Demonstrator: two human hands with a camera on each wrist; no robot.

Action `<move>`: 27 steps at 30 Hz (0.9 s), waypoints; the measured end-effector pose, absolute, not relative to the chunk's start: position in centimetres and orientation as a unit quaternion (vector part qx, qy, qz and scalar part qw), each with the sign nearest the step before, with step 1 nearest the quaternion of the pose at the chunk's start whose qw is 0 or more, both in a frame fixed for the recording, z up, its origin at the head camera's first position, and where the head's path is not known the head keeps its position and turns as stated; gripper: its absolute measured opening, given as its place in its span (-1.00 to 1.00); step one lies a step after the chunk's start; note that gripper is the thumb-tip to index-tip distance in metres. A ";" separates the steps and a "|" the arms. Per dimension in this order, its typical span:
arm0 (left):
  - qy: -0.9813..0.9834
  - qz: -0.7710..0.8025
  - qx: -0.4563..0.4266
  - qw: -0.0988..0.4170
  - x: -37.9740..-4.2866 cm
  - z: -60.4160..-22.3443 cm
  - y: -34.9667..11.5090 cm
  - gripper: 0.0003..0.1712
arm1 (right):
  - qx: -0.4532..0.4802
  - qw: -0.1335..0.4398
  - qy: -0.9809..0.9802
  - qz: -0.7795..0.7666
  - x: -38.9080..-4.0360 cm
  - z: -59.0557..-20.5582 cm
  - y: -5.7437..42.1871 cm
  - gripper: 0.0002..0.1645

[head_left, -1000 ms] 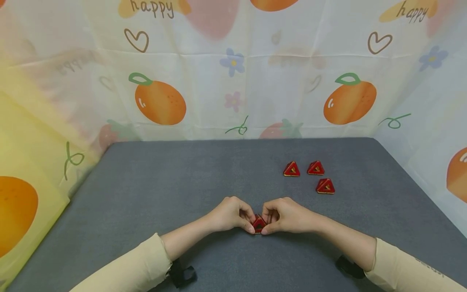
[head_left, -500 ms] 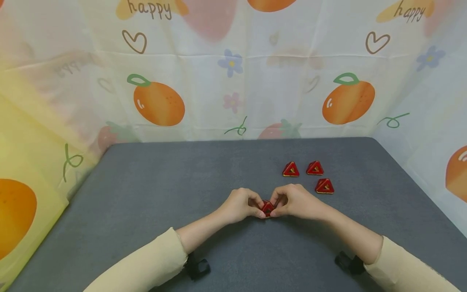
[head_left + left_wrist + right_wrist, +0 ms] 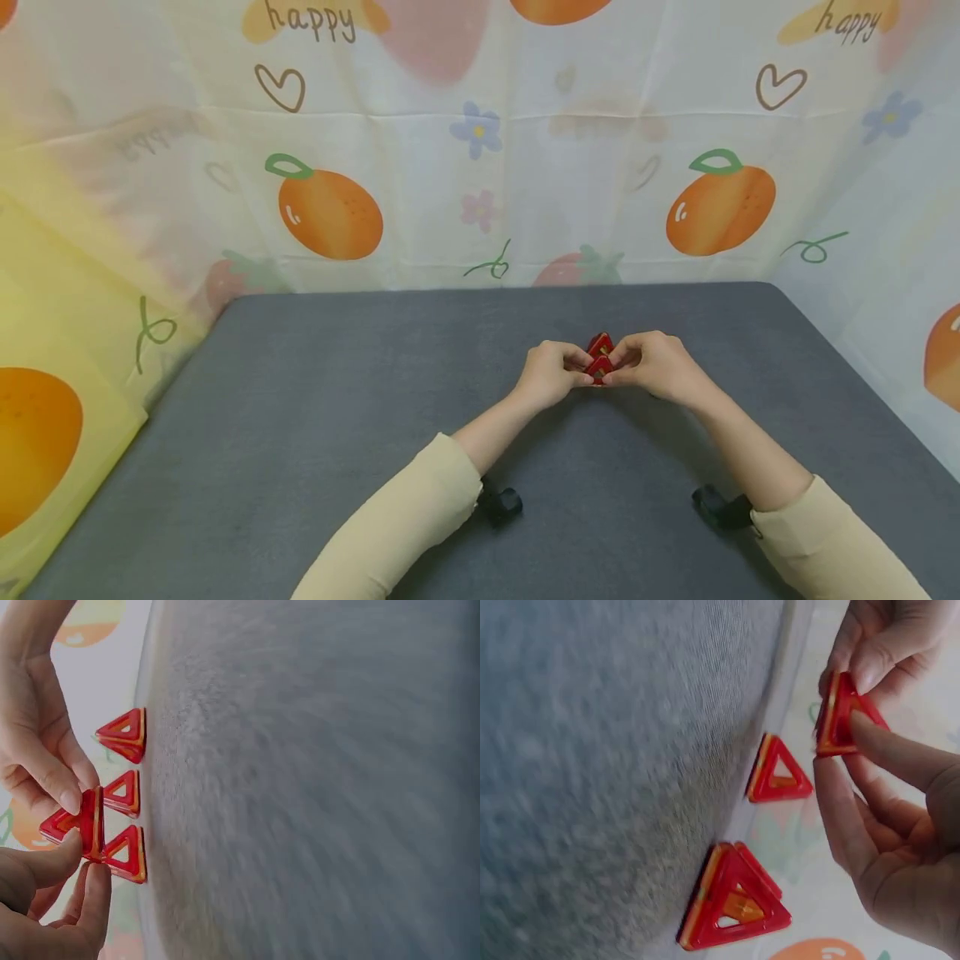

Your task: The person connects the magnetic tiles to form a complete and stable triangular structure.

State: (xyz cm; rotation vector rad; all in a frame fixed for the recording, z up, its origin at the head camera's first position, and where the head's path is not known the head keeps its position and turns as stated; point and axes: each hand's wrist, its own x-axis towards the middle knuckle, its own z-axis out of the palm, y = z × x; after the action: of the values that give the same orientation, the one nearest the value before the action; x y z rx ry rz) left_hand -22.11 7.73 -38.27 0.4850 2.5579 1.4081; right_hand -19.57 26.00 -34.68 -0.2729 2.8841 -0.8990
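Observation:
A small red pyramid (image 3: 600, 367) made of open-centred triangular tiles is held above the table between both hands. From one side my left hand (image 3: 553, 372) pinches it with thumb and fingers. On the opposite side my right hand (image 3: 654, 364) grips it the same way, as the right wrist view shows on the held pyramid (image 3: 838, 712). Just behind it in the head view stands a similar pyramid (image 3: 601, 341). The left wrist view shows three more on the table: an upper pyramid (image 3: 133, 746), a middle pyramid (image 3: 132, 804) and a lower pyramid (image 3: 138, 864). My right hand hides two in the head view.
The grey table (image 3: 337, 417) reaches back to a printed cloth (image 3: 420, 192) with oranges and hearts. Black wrist straps with cameras hang below the forearms, a left wrist camera (image 3: 504, 505) and a right wrist camera (image 3: 716, 508).
Both hands have carried the pyramid away from the front, to the right and up, close to the standing pyramids. The two right-hand ones have become covered by my right hand.

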 end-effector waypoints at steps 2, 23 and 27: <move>0.858 0.483 0.152 0.089 -22.3 -38.5 8.5 -0.78 | -0.088 0.048 0.954 -0.284 -19.7 -34.5 26.3 -0.79; 0.877 0.449 0.141 0.093 -22.5 -39.7 10.7 -0.78 | -0.074 0.071 0.964 -0.243 -20.2 -34.9 27.3 -0.82; 0.880 0.446 0.138 0.093 -22.5 -39.9 10.8 -0.78 | -0.073 0.074 0.964 -0.245 -20.3 -35.1 27.2 -0.82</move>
State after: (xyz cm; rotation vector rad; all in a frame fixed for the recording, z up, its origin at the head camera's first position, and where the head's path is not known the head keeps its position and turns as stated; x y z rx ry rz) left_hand -22.52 10.79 -39.92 0.4098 2.6109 1.3229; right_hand -20.30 27.23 -35.14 -0.2192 2.8938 -0.7370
